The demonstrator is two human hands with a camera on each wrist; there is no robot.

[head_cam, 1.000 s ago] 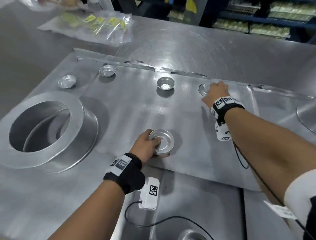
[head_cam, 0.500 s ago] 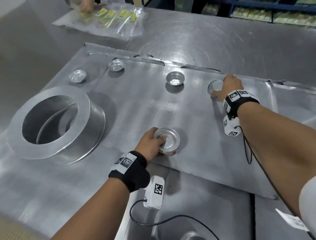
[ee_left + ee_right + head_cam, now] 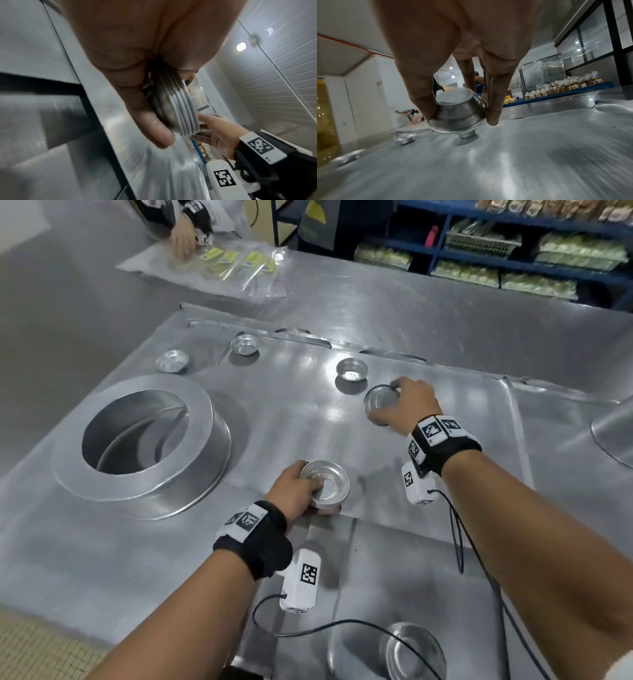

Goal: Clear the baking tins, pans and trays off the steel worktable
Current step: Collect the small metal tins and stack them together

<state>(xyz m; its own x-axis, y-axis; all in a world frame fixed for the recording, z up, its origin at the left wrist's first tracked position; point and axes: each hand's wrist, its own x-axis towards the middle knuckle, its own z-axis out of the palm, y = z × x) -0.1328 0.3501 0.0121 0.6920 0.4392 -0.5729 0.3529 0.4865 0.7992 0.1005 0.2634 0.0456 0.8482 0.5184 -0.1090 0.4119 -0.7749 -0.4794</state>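
My left hand (image 3: 301,491) grips a stack of several small round metal tins (image 3: 327,482) near the front edge of a big flat tray (image 3: 291,419); the left wrist view shows the stacked rims (image 3: 181,115) pinched between thumb and fingers. My right hand (image 3: 407,404) holds one small tin (image 3: 380,402), tilted and lifted off the tray; in the right wrist view thumb and fingers pinch that tin (image 3: 458,112) by its rim. Three more small tins stand on the tray: one (image 3: 352,370) just beyond my right hand, two (image 3: 245,344) (image 3: 172,361) at the far left.
A large round ring pan (image 3: 144,440) stands at the left. Another pan's rim (image 3: 613,433) shows at the right edge, and a round tin (image 3: 414,652) lies near the bottom. Another person's hand (image 3: 183,237) touches plastic bags (image 3: 236,263) at the far side. Shelves of packed goods stand behind.
My right hand has closed on the small tin, lifted it off the tray and drawn it back towards me. The left hand keeps its hold on the stack.
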